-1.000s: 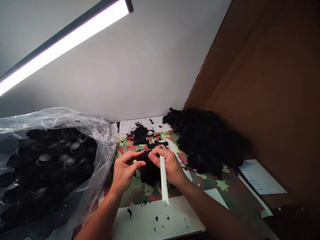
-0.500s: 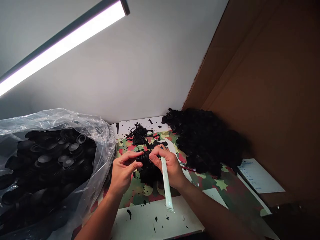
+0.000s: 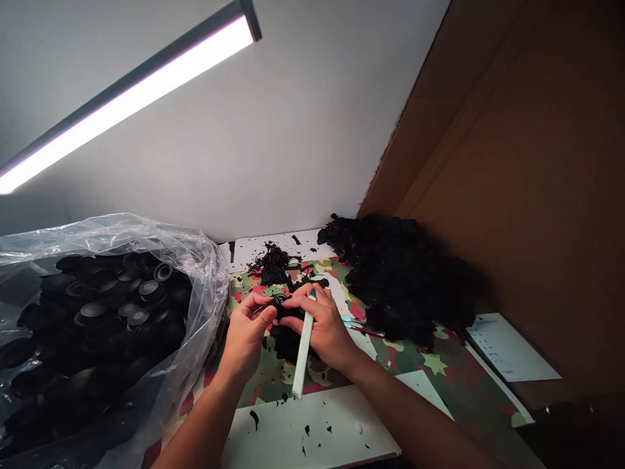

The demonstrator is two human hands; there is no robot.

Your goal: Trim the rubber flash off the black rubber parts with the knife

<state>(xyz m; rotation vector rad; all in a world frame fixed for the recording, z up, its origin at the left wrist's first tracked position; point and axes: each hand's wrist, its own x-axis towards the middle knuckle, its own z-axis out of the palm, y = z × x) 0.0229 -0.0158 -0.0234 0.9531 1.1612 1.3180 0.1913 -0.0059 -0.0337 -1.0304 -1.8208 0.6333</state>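
Observation:
My left hand (image 3: 245,333) pinches a small black ribbed rubber part (image 3: 280,306) over a camouflage-patterned mat (image 3: 415,361). My right hand (image 3: 326,329) grips a pale green-white tool handle (image 3: 303,355) that slants down toward me, its tip at the part; the same fingers touch the part. More black rubber bits lie in a small heap (image 3: 288,342) under my hands, partly hidden.
A clear plastic bag (image 3: 97,312) full of black rubber parts fills the left. A big pile of black trimmings (image 3: 405,277) lies at the right by a brown cardboard wall (image 3: 512,163). White sheets (image 3: 317,430) with black scraps lie in front; a printed paper (image 3: 510,348) at right.
The tool handle has swung from pointing down-right to down-left. Both hands have closed in tighter on the rubber part.

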